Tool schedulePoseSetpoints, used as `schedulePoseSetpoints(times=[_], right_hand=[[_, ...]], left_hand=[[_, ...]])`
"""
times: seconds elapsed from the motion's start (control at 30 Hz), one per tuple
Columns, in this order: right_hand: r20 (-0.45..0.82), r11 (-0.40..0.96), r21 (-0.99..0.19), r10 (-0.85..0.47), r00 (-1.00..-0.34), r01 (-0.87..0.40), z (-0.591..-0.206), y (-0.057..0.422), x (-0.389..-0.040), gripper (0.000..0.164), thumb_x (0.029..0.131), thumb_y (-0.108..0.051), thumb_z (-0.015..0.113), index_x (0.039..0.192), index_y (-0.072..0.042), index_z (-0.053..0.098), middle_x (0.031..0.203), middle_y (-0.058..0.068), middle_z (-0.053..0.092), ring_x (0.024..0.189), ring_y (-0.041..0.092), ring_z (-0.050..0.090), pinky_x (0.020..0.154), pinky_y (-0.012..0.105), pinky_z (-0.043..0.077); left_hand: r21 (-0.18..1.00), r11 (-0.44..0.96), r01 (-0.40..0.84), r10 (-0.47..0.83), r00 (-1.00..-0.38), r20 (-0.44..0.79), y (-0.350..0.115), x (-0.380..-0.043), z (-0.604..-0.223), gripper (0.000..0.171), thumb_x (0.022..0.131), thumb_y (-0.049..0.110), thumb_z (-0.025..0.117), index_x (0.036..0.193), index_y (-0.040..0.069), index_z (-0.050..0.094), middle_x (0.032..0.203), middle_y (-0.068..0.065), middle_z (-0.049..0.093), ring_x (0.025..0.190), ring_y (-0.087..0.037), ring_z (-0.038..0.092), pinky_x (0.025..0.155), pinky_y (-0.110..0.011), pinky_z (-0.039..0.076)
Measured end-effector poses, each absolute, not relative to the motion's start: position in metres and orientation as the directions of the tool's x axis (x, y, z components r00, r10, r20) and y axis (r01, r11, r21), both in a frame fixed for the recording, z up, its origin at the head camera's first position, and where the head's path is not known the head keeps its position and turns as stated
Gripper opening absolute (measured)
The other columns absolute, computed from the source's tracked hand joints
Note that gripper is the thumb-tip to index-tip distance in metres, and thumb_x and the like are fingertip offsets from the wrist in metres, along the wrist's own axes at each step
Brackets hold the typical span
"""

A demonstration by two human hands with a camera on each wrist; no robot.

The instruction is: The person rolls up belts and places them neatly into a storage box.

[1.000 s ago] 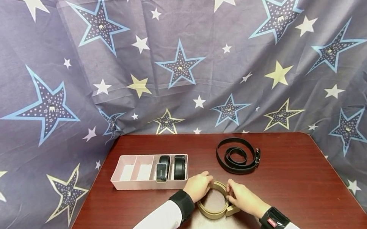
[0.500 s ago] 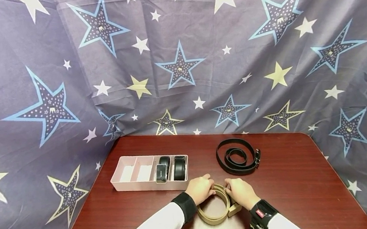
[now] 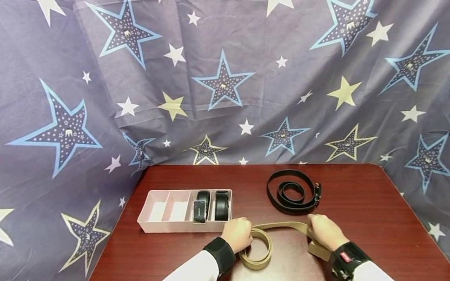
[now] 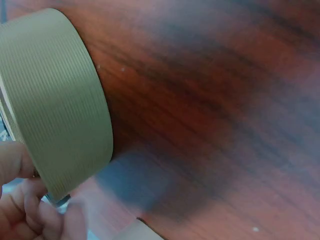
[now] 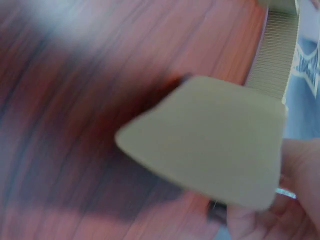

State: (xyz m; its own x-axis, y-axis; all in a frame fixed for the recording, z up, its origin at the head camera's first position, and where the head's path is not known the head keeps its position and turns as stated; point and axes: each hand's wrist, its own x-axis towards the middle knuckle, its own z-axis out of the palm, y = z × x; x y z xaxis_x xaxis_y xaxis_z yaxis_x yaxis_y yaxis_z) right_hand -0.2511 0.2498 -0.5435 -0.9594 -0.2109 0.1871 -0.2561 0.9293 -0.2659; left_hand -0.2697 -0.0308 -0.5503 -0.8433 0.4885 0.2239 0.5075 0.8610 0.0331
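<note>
A khaki webbing belt (image 3: 257, 264) stands on edge in a loose coil on the table, front centre. My left hand (image 3: 237, 235) pinches the coil at its far left side; in the left wrist view the ribbed strap (image 4: 55, 100) curves above the thumb and fingers. From there a stretch of strap (image 3: 279, 224) runs out to the right. My right hand (image 3: 326, 231) grips that outer end, close behind the flat khaki buckle (image 5: 210, 140), which fills the middle of the right wrist view.
Behind the left hand stands a pink divided tray (image 3: 176, 226) holding two rolled black belts (image 3: 201, 204), one with a plate buckle. A coiled black belt (image 3: 292, 209) lies at the back right of the dark red table (image 3: 354, 199). Star-patterned cloth (image 3: 237, 31) hangs behind.
The right hand has moved right with the buckle end, drawing a length of strap off the coil. The coil has become smaller; the left hand has stayed near its far left side.
</note>
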Motion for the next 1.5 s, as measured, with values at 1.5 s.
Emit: schedulePoseSetpoints(times=[1.5], right_hand=[[-0.006, 0.686, -0.532, -0.589, -0.808, -0.496, -0.552, 0.172, -0.221, 0.028, 0.081, -0.035, 0.074, 0.099, -0.018, 0.061, 0.071, -0.017, 0.056, 0.06, -0.007, 0.046, 0.056, 0.018, 0.04]], left_hand=[[0.54, 0.763, 0.356, 0.42, -0.907, 0.005, -0.019, -0.256, -0.551, 0.028, 0.073, 0.014, 0.068, 0.053, 0.018, 0.05, 0.05, 0.013, 0.042, 0.047, -0.003, 0.039, 0.048, -0.018, 0.033]])
